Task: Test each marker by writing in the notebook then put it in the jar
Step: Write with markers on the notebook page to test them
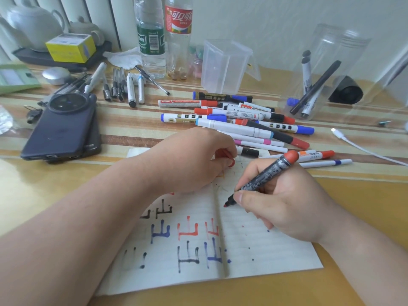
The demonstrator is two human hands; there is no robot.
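Around the work area I see a loose heap of markers [242, 122] at 12 o'clock from the notebook [254, 246], lying directly between it and the clear jar [324, 71] at 1 o'clock, which already holds a few markers upright. A lidded plastic container [225, 65] and two bottles [163, 36] stand behind the heap at 12 o'clock; two stacked phones [64, 129] lie at 10 o'clock, and a white cable [362, 146] trails at 3 o'clock. My left hand [189, 160] rests on the notebook's upper edge, fingers curled around a red cap [227, 156]. My right hand [284, 199] is clamped around a worn black marker [262, 177] with a red end, uncapped, its red tip just at the right page near the spine. The left page carries black, blue and red test strokes; the right page shows scattered ink dots.
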